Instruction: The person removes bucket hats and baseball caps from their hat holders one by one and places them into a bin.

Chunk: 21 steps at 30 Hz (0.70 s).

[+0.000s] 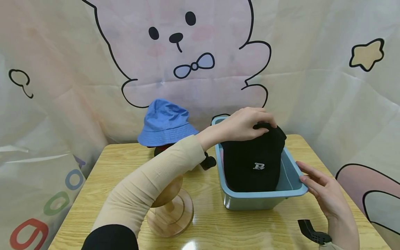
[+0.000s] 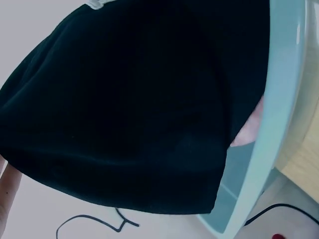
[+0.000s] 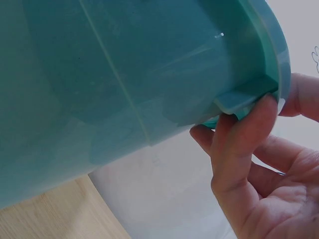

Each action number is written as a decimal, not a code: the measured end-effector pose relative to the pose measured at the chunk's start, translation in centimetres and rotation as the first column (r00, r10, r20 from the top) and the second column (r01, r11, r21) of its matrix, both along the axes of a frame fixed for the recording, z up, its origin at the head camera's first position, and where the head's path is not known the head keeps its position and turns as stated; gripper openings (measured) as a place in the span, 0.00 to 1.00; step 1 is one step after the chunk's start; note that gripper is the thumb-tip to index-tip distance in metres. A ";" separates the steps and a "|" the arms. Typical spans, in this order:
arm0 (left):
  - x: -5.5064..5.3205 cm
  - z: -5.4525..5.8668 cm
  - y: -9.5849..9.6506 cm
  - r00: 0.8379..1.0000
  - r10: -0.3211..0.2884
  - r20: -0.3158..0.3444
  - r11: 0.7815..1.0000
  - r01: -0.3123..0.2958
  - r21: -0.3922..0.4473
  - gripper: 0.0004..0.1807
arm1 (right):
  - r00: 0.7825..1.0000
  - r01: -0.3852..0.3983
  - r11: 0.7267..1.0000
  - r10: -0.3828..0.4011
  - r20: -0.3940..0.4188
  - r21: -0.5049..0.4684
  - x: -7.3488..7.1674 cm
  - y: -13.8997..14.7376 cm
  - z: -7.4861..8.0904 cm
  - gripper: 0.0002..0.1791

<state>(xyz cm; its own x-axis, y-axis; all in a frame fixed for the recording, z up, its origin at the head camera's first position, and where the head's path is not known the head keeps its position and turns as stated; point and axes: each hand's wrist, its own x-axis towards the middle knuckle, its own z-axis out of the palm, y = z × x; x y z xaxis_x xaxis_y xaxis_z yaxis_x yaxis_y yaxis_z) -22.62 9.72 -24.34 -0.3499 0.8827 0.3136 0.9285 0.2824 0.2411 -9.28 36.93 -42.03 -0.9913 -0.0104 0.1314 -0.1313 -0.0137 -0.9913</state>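
My left hand (image 1: 248, 123) grips the top of a black hat (image 1: 253, 166) with a white embroidered letter on its front. The hat hangs partly inside a blue-green plastic bin (image 1: 260, 194), its lower end below the rim. In the left wrist view the black fabric (image 2: 129, 114) fills most of the frame, and only a bit of the hand shows at the left edge. My right hand (image 1: 331, 198) pinches the bin's right rim; the right wrist view shows its fingers (image 3: 249, 129) curled at the rim's edge. Something pink (image 2: 249, 124) lies in the bin beside the hat.
Left of the bin, a blue bucket hat (image 1: 167, 125) sits at the table's back on a stand mostly hidden by my left arm. Closer in, a wooden stand (image 1: 170, 218) with a round base is partly covered by that sleeve. A printed curtain (image 1: 300, 86) hangs behind the wooden table (image 1: 237, 229).
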 end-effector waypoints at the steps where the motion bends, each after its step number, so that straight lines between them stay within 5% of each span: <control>1: -0.2 -0.2 0.0 1.000 -0.005 0.016 1.000 0.005 -0.003 0.10 | 1.000 -0.002 1.000 0.002 -0.002 -0.001 0.0 0.0 0.0 0.27; 8: -0.9 -1.2 0.2 0.997 0.007 0.079 0.999 -0.005 -0.035 0.10 | 1.000 -0.003 1.000 0.003 0.000 -0.003 0.0 0.0 0.1 0.27; 21: -1.9 -2.2 0.6 0.996 0.071 0.048 0.994 -0.067 -0.084 0.11 | 1.000 0.017 1.000 -0.017 0.020 0.008 0.0 0.0 0.1 0.27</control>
<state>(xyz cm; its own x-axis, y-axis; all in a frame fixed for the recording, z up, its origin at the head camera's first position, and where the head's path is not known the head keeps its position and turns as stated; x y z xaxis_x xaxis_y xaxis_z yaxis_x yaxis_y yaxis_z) -24.48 10.34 -26.51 -0.4247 0.8778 0.2214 0.8932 0.3664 0.2608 -9.31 36.92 -41.90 -0.9937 0.0056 0.1119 -0.1119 -0.0040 -0.9937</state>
